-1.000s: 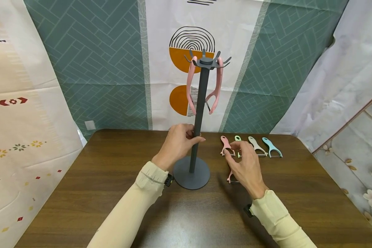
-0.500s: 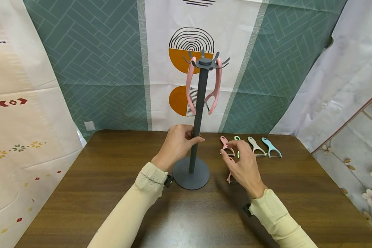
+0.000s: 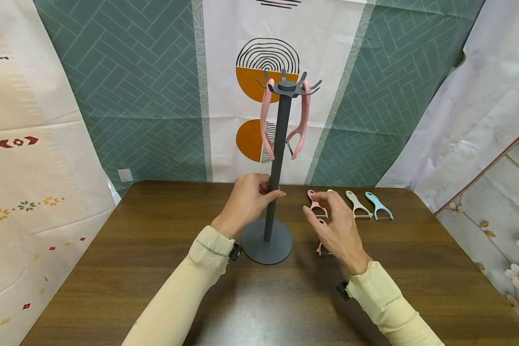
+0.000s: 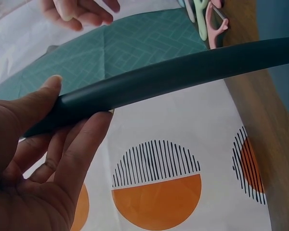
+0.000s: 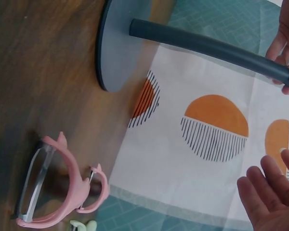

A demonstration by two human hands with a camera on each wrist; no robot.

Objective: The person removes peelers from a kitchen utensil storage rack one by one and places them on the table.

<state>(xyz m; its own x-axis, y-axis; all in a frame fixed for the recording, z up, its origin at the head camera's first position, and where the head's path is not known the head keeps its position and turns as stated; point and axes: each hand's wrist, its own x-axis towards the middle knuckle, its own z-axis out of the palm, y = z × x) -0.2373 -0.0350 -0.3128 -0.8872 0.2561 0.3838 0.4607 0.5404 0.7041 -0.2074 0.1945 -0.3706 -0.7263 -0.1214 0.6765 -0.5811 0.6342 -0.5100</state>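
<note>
My left hand (image 3: 248, 201) grips the dark grey pole of a hook stand (image 3: 281, 129), its thumb across the front. From the stand's top hooks hang two pink peelers, one on the left (image 3: 265, 115) and one on the right (image 3: 304, 113). My right hand (image 3: 339, 233) hovers right of the pole, thumb and fingers apart, holding nothing. Under it lies a pink peeler (image 5: 76, 185), partly covered in the head view. Behind the hand are another pink peeler (image 3: 312, 196) and a mostly hidden green peeler (image 5: 78, 225).
A cream peeler (image 3: 354, 199) and a blue peeler (image 3: 375, 202) lie at the back right of the brown wooden table (image 3: 155, 230). The stand's round base (image 3: 253, 245) rests on the tabletop. A patterned cloth (image 3: 155, 86) hangs behind the table.
My right hand has drifted slightly left, toward the pole, and now covers more of the green peeler. The left hand and the stand have stayed in place.
</note>
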